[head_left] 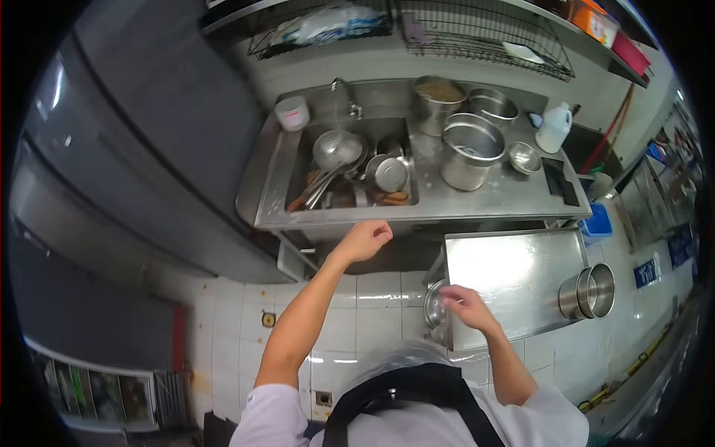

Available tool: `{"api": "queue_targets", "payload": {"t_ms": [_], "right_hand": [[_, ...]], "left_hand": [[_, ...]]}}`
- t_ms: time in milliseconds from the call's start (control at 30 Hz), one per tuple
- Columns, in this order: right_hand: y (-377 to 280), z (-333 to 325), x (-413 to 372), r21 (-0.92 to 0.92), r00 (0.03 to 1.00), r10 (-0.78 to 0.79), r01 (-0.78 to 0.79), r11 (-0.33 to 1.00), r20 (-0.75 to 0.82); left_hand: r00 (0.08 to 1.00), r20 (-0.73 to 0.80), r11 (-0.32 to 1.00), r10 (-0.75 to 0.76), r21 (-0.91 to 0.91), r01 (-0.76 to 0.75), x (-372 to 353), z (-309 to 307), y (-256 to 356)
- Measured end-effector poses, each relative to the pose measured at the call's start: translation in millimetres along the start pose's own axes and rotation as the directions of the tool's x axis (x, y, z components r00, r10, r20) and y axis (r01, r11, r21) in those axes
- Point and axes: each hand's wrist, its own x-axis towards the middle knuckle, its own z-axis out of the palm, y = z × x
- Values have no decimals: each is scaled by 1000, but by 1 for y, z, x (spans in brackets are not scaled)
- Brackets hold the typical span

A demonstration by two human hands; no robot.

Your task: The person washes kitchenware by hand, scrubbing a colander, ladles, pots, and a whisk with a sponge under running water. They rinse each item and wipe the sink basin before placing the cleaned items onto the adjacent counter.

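Observation:
My left hand (365, 241) hangs in front of the sink counter's front edge, its fingers loosely curled with nothing visible in them. My right hand (468, 307) is over the left edge of a low steel table (514, 268), fingers a little apart, slightly blurred and empty. Just beyond its fingertips, beside the table, a round steel bowl (433, 304) is partly hidden. Past my left hand, water runs from the faucet (339, 83) onto a strainer (337, 150) in the sink (296, 158). Around it lie a small pot (390, 174) and several long-handled utensils (319, 190).
On the counter to the right stand a tall steel pot (469, 167), a filled pot (438, 112), a third pot (493, 112), a small bowl (524, 158) and a white jug (554, 128). Nested pots (577, 294) sit on the low table. A tub (292, 113) stands left.

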Motion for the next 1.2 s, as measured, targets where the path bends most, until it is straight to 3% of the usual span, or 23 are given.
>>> {"api": "queue_targets", "payload": {"t_ms": [133,233,300,367,400,433,467,500,533,600,667,700,733,800,833,867,967,1033,1100,1167,1200], "right_hand": [[-41,-39,40,7,980,47,-47,999,-194],[-63,-45,101,-46,980,-40,32,998,-194],[-80,-43,150,-99,985,-96,82,992,-142],[-98,-46,204,-187,978,-155,127,974,-142],[-118,-51,231,-243,972,-134,85,966,-193],[-117,-61,264,-293,936,-229,148,945,-267],[-111,-81,296,-429,894,-302,143,892,-331],[-105,-105,326,-439,863,-302,107,892,-404],[-91,-135,356,-455,797,-325,72,888,-509],[-64,-190,410,-510,719,-246,-172,843,-649],[-30,-223,437,-519,809,-7,-371,770,-588],[4,-229,441,-473,769,168,-533,702,-617],[37,-236,444,-439,704,338,-674,594,-625],[65,-230,441,-259,336,668,-941,216,-664],[38,-222,454,-372,440,721,-889,266,-536],[41,-223,455,-453,505,723,-842,293,-472],[70,-233,439,-595,645,702,-703,390,-302],[78,-236,434,-631,700,676,-636,445,-229],[78,-236,434,-648,721,671,-597,473,-175],[53,-229,440,-668,683,714,-604,435,-153],[44,-229,441,-684,673,727,-595,422,-137]], "left_hand": [[979,128,955,-162,-230,188,91,3,-91],[984,-131,972,-124,185,147,149,-26,-170],[910,-228,884,-347,244,399,180,-62,-208],[823,-354,800,-445,256,542,210,-105,-240],[783,-387,770,-487,234,594,226,-122,-273],[741,-420,739,-523,208,640,248,-140,-308],[672,-459,672,-581,196,714,269,-156,-332],[592,-489,587,-641,185,788,282,-165,-357],[564,-439,553,-700,166,816,293,-174,-373],[494,-320,473,-808,148,869,302,-185,-392],[573,-192,511,-797,293,808,298,-163,-432],[616,-136,540,-776,360,761,300,-160,-442],[560,-117,513,-820,285,810,300,-163,-438],[658,-96,592,-747,355,724,295,-170,-447],[700,-88,622,-708,391,678,290,-178,-456],[642,175,651,-746,-9,759,285,-186,-484],[608,502,527,-615,-312,791,279,-208,-492],[642,325,479,-695,-457,750,275,-210,-465],[568,13,549,-823,-241,800,276,-212,-426],[681,-316,706,-660,47,706,269,-209,-412],[718,-387,742,-578,116,660,270,-215,-384]]}}
